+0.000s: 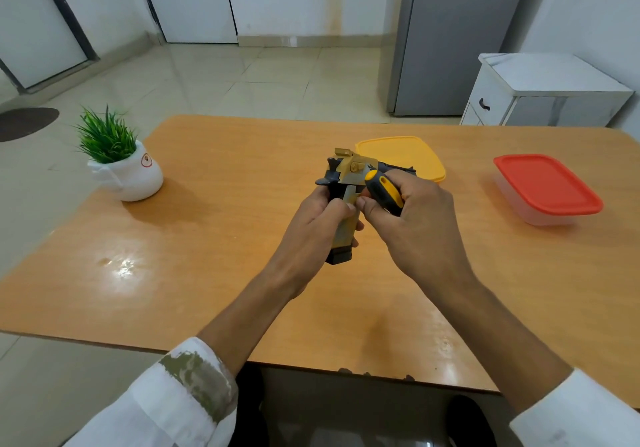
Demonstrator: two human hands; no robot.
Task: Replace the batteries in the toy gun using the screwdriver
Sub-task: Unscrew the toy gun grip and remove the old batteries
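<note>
table (207, 238): wood-look top, glossy, glare patches
toy gun (346, 183): plastic, matt gold and dark grey
screwdriver (382, 188): handle smooth, yellow-black, slight sheen
box lids, red (547, 183) and yellow (401, 155): smooth plastic
plant pot (138, 176): white, glazed-looking

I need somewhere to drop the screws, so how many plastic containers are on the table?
2: a yellow-lidded plastic container just behind the toy gun, partly hidden by it, and a red-lidded clear plastic container at the table's right side.
</note>
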